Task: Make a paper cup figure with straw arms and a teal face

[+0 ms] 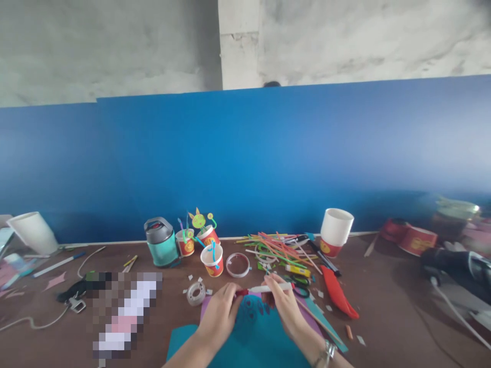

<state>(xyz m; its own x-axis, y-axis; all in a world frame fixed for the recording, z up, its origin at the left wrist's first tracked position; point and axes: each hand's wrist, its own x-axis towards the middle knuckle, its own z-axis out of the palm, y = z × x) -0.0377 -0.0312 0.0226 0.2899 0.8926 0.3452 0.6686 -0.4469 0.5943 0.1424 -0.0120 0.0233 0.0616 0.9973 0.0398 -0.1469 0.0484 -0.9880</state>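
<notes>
A white marker (262,289) with red ends lies crosswise between my two hands. My left hand (219,311) is closed, with its fingertips at the marker's red cap (242,292); I cannot tell whether the cap is still seated on the pen. My right hand (284,302) grips the white barrel. Beneath both hands is a teal sheet of paper (253,347) with dark drawn shapes (249,309) near its top edge. Purple paper (205,305) sticks out from under it.
Behind my hands are a tape roll (196,294), a larger ring of tape (238,265), decorated paper cups (212,260), a teal jar (162,246) and a heap of pipe cleaners (282,245). Rightward lie scissors (301,290), red balloon-like material (337,294) and stacked cups (336,230). A blue partition (245,163) stands behind.
</notes>
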